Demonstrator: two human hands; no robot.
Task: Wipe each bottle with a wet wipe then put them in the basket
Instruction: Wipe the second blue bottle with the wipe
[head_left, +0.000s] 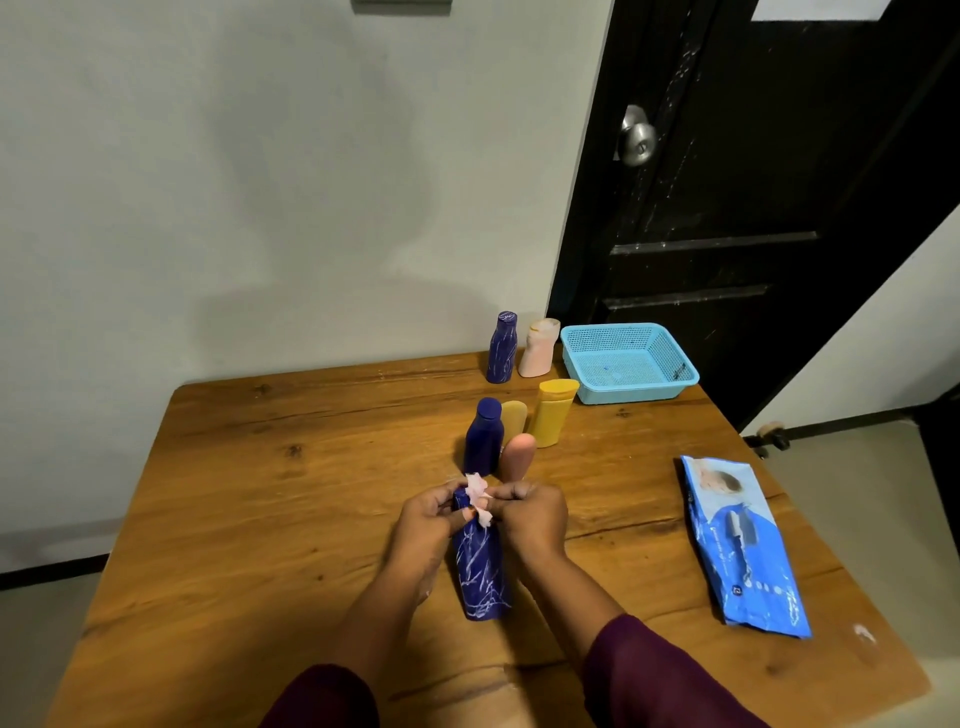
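A dark blue bottle with white streaks stands on the wooden table near its front. My left hand grips the bottle's neck. My right hand pinches a small pinkish-white wet wipe against the top of the bottle. Behind them stand a plain blue bottle, a tan bottle, a pink bottle and a yellow bottle. Farther back are another streaked blue bottle and a pale pink bottle. The light blue basket holds no bottles.
A blue pack of wet wipes lies flat on the right side of the table. A black door with a metal knob stands behind the basket. A white wall runs along the table's far edge.
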